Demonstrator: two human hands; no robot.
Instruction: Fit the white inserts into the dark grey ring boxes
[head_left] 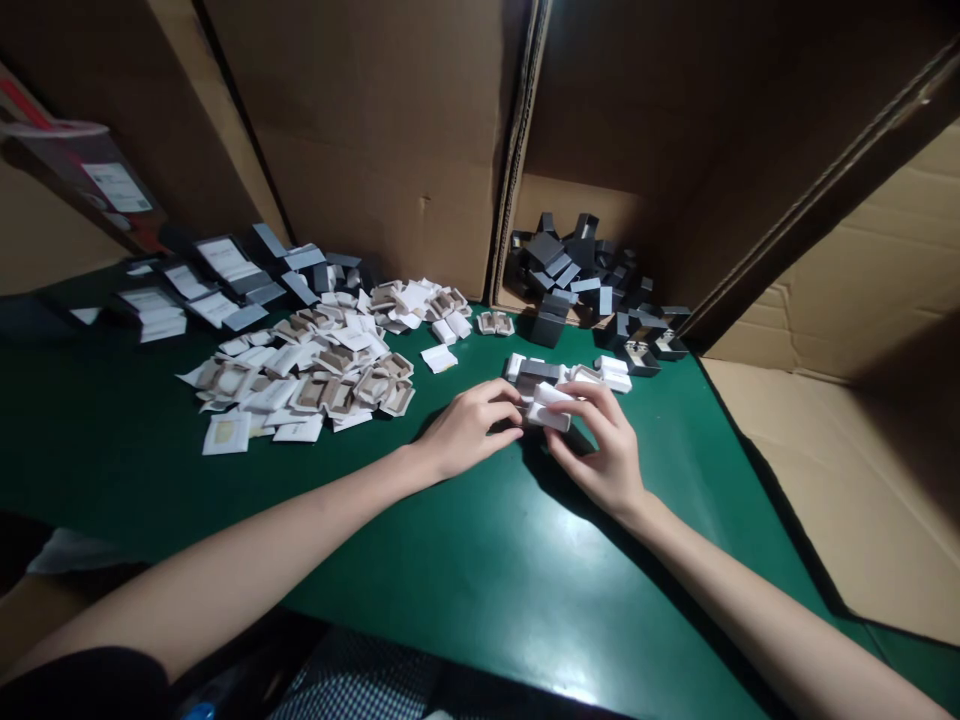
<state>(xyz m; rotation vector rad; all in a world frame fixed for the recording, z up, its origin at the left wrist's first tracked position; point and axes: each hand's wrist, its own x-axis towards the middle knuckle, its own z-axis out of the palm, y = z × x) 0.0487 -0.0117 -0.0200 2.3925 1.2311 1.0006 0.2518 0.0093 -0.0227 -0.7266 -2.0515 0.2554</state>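
Both my hands meet over the green table (pixel 465 560) a little right of centre. My left hand (pixel 471 432) is curled, its fingertips pinching the left end of a small white insert piece (pixel 549 408). My right hand (pixel 606 445) grips the same white piece from the right and above, fingers bent round it. Just behind the hands lie a few small white and dark box parts (pixel 570 374). A heap of white and tan card inserts (pixel 315 372) spreads to the left of my left hand.
An open cardboard carton (pixel 600 130) lying on its side holds several small dark boxes (pixel 577 270), some spilling onto the table. Dark flat boxes with white labels (pixel 217 280) lie at the back left. A cardboard sheet (pixel 862 480) covers the right side.
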